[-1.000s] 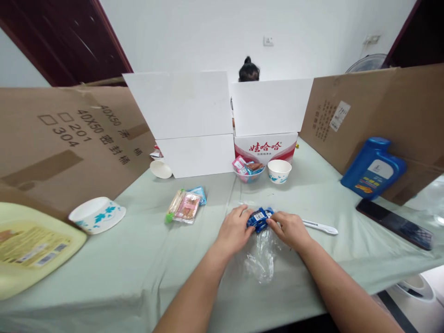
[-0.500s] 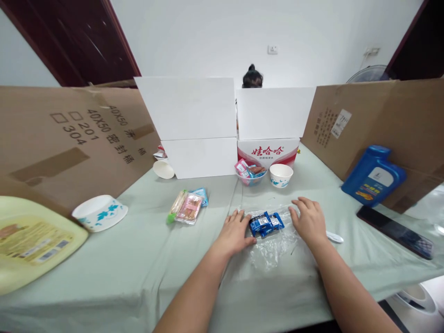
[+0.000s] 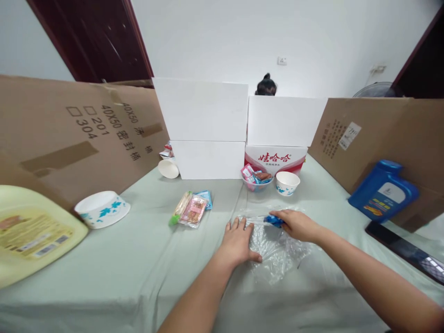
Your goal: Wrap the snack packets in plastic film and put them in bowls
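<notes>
A clear plastic bag (image 3: 277,247) lies crumpled on the pale green tablecloth in front of me. My left hand (image 3: 239,240) rests flat on the bag's left edge, fingers spread. My right hand (image 3: 294,224) is closed over the blue snack packets (image 3: 273,219) at the bag's far side; only a blue tip shows past the fingers.
Pink and blue snack packets (image 3: 194,208) lie to the left. A bowl of snacks (image 3: 256,178) and a paper cup (image 3: 287,182) stand by white boxes (image 3: 208,134). Cardboard walls flank the table. A blue bottle (image 3: 383,192), a phone (image 3: 405,249), a bowl (image 3: 102,208), a yellow jug (image 3: 31,231). A person's head shows behind.
My right hand moved from beside the blue packets to cover and grip them. My left hand shifted slightly onto the bag's edge. The view tilted and shifted a little.
</notes>
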{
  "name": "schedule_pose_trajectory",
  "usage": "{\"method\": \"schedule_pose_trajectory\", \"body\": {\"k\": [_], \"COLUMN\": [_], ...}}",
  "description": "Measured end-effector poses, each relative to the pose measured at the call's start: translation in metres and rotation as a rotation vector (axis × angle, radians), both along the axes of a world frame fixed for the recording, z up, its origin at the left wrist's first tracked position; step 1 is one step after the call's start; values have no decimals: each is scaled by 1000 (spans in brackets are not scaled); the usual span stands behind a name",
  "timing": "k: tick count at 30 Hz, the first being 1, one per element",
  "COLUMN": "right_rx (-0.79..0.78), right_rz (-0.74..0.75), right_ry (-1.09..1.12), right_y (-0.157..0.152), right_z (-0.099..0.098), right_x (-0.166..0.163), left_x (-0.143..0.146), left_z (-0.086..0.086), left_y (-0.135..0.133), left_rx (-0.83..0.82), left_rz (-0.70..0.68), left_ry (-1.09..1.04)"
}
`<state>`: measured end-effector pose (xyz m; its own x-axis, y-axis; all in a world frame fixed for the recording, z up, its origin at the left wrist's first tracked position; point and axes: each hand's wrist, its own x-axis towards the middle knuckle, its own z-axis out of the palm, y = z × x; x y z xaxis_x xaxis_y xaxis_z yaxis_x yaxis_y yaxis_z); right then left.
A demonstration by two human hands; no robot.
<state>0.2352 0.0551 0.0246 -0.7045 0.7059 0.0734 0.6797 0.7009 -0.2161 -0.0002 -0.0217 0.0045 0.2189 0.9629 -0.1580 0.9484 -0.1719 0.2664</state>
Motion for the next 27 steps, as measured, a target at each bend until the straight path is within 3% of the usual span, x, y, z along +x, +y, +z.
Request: {"method": "schedule_pose_trajectory", "body": {"k": [4,9,11,15,21,25,27], "right_rx": [87,186,180,171,277,191,101], "right_rz": [-167,-356,-349,-302,-223,-47,123], "right_ry": [249,306,277,193,171,84,-28], "right_y": [45,103,119,134,101,39,2], "right_z": [31,67,67,49,25,-3,-21], "right_x": [-12,-68,-90,-116,-100,-75,-59], "left_x": [2,2,1,0,-3,-8,-11], "left_z": [1,0,-1,-1,3,3,5], "left_y": [0,1,2,3,1,2,3], "left_rx": [-29,-49,-44,-44,-19,3,11], "left_rz": [4,-5,-11,-20,-17,15,45], "left_ry": [-19,-14,-10,-12,-27,-9,13]}}
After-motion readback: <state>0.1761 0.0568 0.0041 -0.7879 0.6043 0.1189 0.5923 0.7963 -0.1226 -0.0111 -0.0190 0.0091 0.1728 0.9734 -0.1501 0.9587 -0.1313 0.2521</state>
